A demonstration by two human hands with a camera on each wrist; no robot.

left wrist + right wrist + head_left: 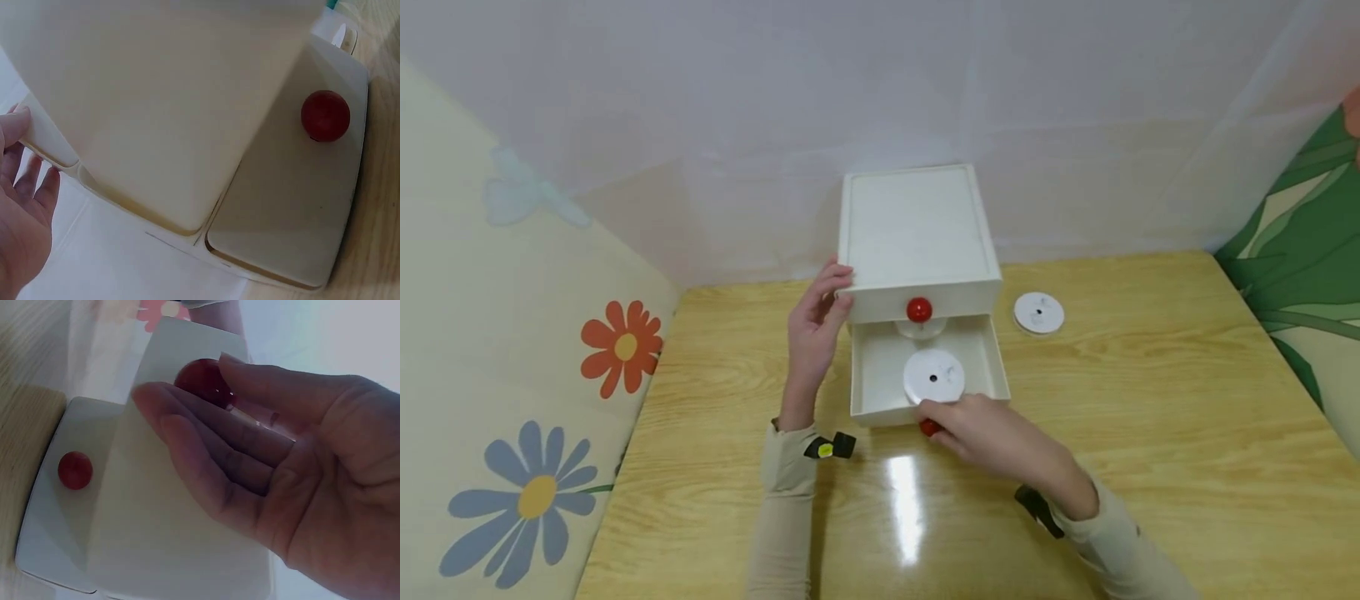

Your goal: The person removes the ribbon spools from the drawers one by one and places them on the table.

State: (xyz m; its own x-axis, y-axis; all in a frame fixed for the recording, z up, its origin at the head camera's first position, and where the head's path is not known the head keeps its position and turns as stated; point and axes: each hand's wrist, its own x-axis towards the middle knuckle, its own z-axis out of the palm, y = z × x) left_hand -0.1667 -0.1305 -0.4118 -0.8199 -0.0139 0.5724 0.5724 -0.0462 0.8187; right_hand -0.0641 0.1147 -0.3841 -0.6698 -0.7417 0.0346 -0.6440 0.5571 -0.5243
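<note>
A white drawer cabinet [917,225] with red knobs stands against the back wall. Its middle drawer [877,367] is pulled out, seen from beneath in the left wrist view. Inside lies a white disc [933,367] with a dark centre hole; behind it a pale round item [922,330] is partly hidden. My right hand [981,429] holds the red knob [203,381] of this drawer between thumb and fingers. On the cabinet's left front corner, my left hand [815,329] rests with its thumb at the front and its fingers along the side.
Another white disc [1039,312] lies on the wooden table [1120,400] to the cabinet's right. The top drawer's red knob [919,310] overhangs the pulled-out drawer. Below, the bottom drawer [287,194] is closed. Flower-patterned panels [550,333] bound the table at both sides.
</note>
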